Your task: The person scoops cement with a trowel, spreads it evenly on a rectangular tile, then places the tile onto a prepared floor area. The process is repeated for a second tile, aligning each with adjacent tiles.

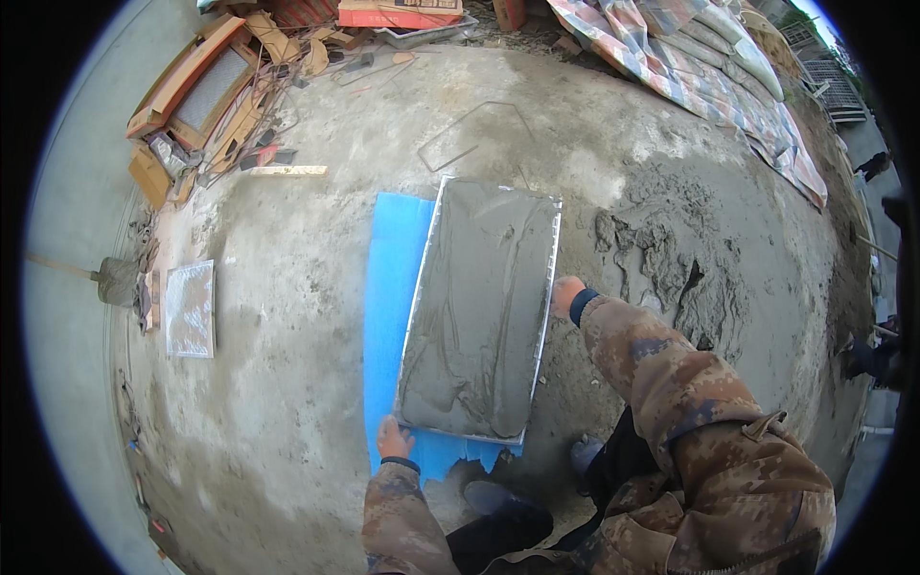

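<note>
In the head view a rectangular tray [479, 307] with a white rim, filled with wet grey mortar streaked on top, lies over a blue foam sheet [393, 249] that shows along its left and lower sides. My left hand [394, 438] grips the tray's near left corner with curled fingers. My right hand [565, 299] is closed on the tray's right edge, its fingertips partly hidden by the rim.
Wet mortar [671, 249] spreads at right. A small framed panel [190, 309] and a shovel [117, 282] are at left. Cardboard scraps [192, 96] lie back left, covered sacks [680, 67] back right. Boots [494, 498] stand below; dark figures [872, 359] show at far right.
</note>
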